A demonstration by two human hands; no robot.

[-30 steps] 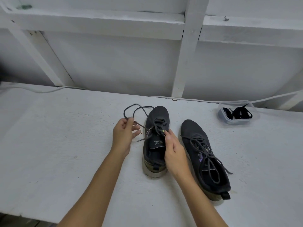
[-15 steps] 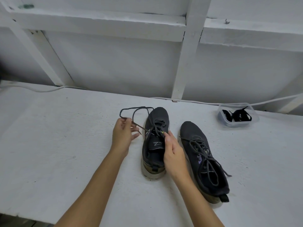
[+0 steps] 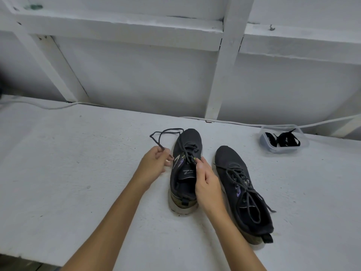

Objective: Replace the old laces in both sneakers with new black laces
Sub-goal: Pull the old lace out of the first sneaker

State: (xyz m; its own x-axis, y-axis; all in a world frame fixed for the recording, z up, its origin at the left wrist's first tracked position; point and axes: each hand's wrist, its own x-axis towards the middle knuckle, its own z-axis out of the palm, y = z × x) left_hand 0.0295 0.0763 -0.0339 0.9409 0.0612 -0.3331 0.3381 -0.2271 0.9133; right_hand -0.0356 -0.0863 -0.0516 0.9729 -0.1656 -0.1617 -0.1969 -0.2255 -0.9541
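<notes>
- Sitting on the white table (image 3: 78, 173) are two dark sneakers, toes pointing away from the person.
- The left sneaker (image 3: 184, 173) stands between both hands, tongue up, with its old lace (image 3: 162, 134) half pulled out and looping onto the table by the toe.
- Left hand (image 3: 154, 165) has its fingers curled, pinching one strand of that old lace just beside the shoe.
- Right hand (image 3: 207, 180) rests along the shoe's right side, thumb and fingertips pinching the lace up at the eyelets.
- The right sneaker (image 3: 242, 190) lies just beside it, tilted a bit, fully laced with loose ends trailing.
- New black laces (image 3: 284, 139) sit bundled in a clear plastic tub (image 3: 273, 148) at the far right, well apart from the shoes.
- A white cable (image 3: 58, 106) runs along the back edge by the wall.
</notes>
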